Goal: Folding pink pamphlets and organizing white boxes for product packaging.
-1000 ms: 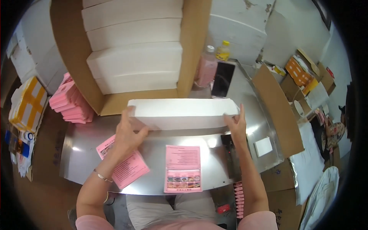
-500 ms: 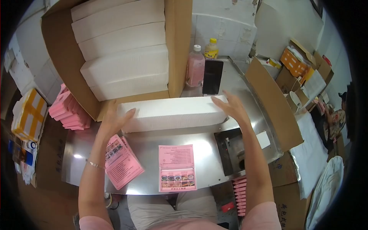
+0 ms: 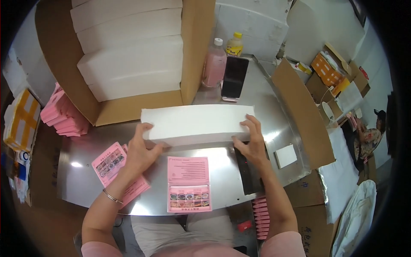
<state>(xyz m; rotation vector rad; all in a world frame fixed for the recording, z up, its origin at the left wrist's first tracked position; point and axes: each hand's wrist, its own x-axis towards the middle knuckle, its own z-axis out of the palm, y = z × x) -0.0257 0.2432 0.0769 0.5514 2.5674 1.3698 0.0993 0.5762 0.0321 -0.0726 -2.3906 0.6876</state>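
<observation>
A long white block (image 3: 197, 121), which looks like stacked tissue paper, lies crosswise on the steel table (image 3: 222, 171). My left hand (image 3: 141, 150) grips its left end, fingers bent over the corner and thumb at the near lower edge. At the other end, my right hand (image 3: 253, 144) holds it the same way, fingertips on top and thumb below. Nearer to me lies a pink printed packet (image 3: 189, 184) with rows of small food pictures. More pink printed packets (image 3: 110, 162) sit partly under my left forearm.
A tall open carton (image 3: 139, 109) with several white blocks stands behind. Right of it are a pink-filled bottle (image 3: 214, 66), a yellow-capped bottle (image 3: 234, 45) and a phone (image 3: 235, 77). A black tray (image 3: 248, 173) lies by my right forearm. Pink packets (image 3: 64, 112) are piled left.
Both hands have come nearer to me, from flat against the block's ends to bent fingers gripping its near corners. The block has shifted slightly right on the table. The view has shifted a little.
</observation>
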